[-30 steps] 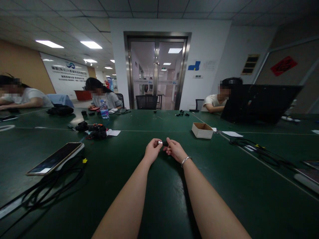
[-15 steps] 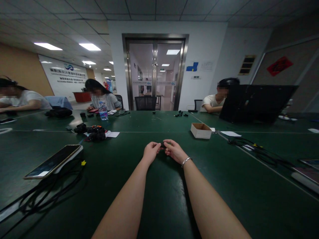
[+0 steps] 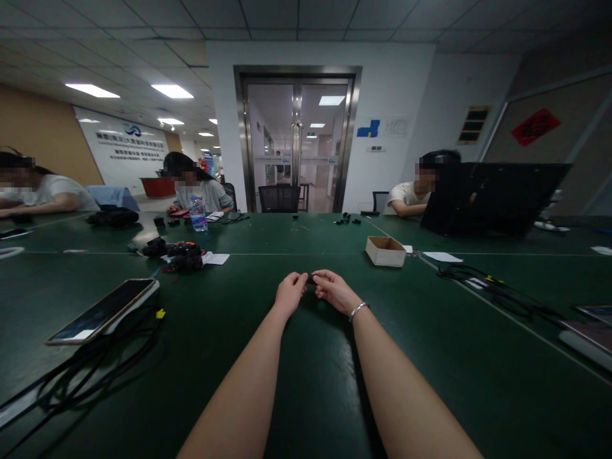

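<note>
My left hand [image 3: 289, 292] and my right hand [image 3: 333, 289] meet just above the dark green table [image 3: 306, 382], fingertips pinched together on a small black part [image 3: 312, 279] held between them. Most of the part is hidden by the fingers. A silver bracelet [image 3: 357, 310] circles my right wrist. Both forearms stretch forward over the table.
A small open cardboard box [image 3: 385, 250] sits ahead to the right. A phone on a white stand [image 3: 105, 308] and black cables [image 3: 81, 370] lie at left. A black laptop [image 3: 492, 199], more cables [image 3: 497, 294], a pile of black parts [image 3: 184, 255] and three seated people surround the table.
One second ago a metal tip showed between my hands; now the fingers have closed over it and only a black sliver shows. The hands have sunk slightly.
</note>
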A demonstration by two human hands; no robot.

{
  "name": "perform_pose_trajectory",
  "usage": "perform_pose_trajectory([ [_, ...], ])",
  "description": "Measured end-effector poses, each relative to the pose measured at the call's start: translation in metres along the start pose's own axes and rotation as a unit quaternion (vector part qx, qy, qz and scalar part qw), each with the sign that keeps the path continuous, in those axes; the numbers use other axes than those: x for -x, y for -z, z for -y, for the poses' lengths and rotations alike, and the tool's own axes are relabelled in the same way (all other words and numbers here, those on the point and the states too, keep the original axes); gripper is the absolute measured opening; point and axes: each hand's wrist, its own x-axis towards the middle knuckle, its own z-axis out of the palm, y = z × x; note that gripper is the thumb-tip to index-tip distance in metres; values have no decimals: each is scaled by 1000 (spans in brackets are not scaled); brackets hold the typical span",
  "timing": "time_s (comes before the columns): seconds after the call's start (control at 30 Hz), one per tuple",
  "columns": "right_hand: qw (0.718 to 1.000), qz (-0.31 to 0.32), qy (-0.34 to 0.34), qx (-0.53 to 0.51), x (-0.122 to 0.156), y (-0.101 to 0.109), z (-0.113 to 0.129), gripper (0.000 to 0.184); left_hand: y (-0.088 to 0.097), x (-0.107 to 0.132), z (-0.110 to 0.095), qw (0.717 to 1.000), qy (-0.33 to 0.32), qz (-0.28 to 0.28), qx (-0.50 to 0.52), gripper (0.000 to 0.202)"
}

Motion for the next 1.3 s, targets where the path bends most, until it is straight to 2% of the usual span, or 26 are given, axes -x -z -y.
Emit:
perform_pose_trajectory([
  [0.13, 999, -29, -15, -4, -2, -1, 0, 26, -2, 1, 0, 999, -31, 9, 38, 18],
  [0.3, 998, -47, -28, 10, -3, -3, 2, 31, -1, 5, -8, 994, -49, 17, 93, 23],
  [0.43, 997, -56, -44, 14, -4, -6, 4, 35, 1, 7, -11, 993, -59, 21, 99, 19],
  [0.6, 997, -42, -60, 23, -3, -10, 6, 39, -1, 5, -9, 996, -48, 8, 71, 15],
  [0.77, 999, -16, -32, -10, 1, -9, 6, 26, -4, 4, -9, 996, -3, -42, 72, 13],
  [0.93, 999, -23, -32, -19, 1, -4, 5, 21, -2, 6, -13, 995, 4, -35, 89, 12],
  [1.13, 997, -61, -46, 11, -2, -9, 5, 35, -1, 5, -13, 995, -5, -20, 97, 16],
  [1.3, 999, -32, -27, 8, 0, -9, 5, 34, -2, 3, -12, 992, 11, -51, 112, 15],
])
